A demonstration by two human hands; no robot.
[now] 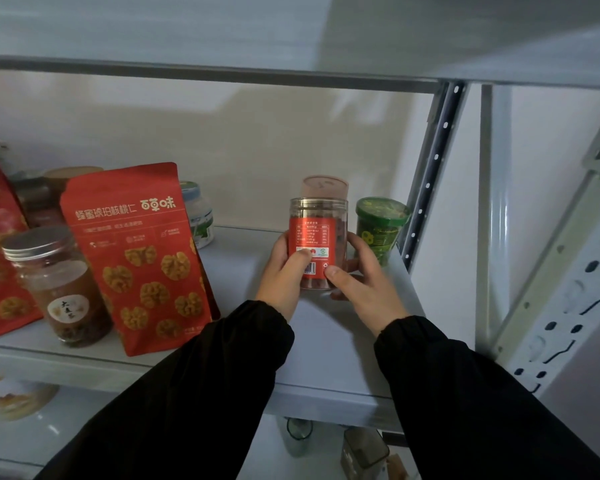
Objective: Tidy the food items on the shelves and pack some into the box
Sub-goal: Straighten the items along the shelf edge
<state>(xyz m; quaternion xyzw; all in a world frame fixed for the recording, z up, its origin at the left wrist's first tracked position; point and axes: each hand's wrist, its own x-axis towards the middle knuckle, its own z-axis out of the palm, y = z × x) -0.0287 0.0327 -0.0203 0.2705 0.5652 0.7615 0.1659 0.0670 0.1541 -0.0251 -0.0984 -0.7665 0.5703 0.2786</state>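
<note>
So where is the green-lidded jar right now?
The green-lidded jar stands at the right end of the shelf in the head view, against the upright post, just right of the red-labelled jar held in both hands.

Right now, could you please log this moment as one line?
hands: left and right both holding red-label jar | location: shelf | neighbour: green tub

Clear plastic jar [317, 237] with a red label, upright, gripped at its lower half between the left hand [284, 271] and right hand [364, 278]. Behind it, above the fingertips, a pink-lidded jar [324, 187]; just beyond the right hand, a green tub [380, 226]. Left of the left hand, a red walnut pouch [142, 258] and a brown-filled jar [59, 285].
</note>
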